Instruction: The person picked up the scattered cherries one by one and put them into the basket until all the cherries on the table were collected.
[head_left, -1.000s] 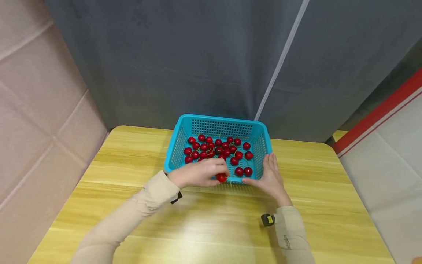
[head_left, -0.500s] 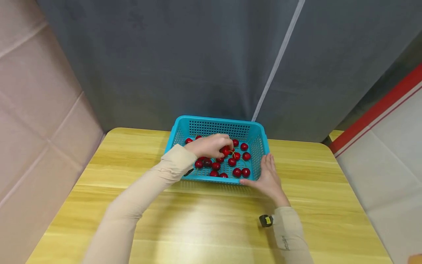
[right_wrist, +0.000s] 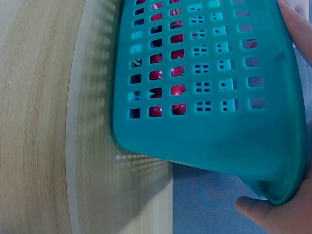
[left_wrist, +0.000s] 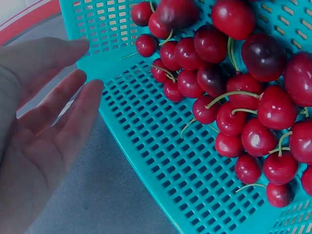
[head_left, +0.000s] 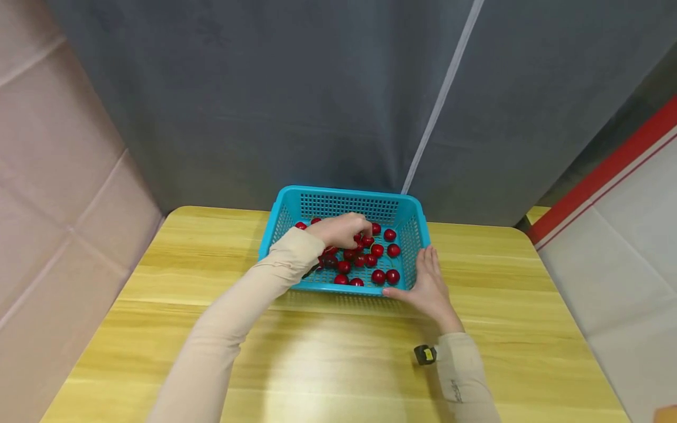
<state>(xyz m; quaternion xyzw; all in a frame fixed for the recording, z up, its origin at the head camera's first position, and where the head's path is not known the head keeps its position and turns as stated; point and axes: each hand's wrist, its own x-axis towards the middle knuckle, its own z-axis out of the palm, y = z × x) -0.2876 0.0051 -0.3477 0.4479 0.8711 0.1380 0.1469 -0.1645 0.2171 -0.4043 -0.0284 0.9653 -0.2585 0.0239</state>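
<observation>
A blue-green plastic basket with mesh walls stands on the table, with several red cherries spread inside. My left hand reaches over the front rim, its fingertips pointing down among the cherries near the basket's middle. The left wrist view shows this hand with loosely extended fingers and nothing between thumb and fingers. Many cherries there have green stems. My right hand holds the basket's front right corner, thumb at the front rim and fingers along the right side.
The wooden table extends in front and to both sides of the basket. A dark grey curtain hangs behind it. A pale padded wall rises on the left, and a white panel with a red border on the right.
My left hand has moved from the front rim, a red cherry at its fingers, back into the basket over the other cherries. The right hand stays at the corner.
</observation>
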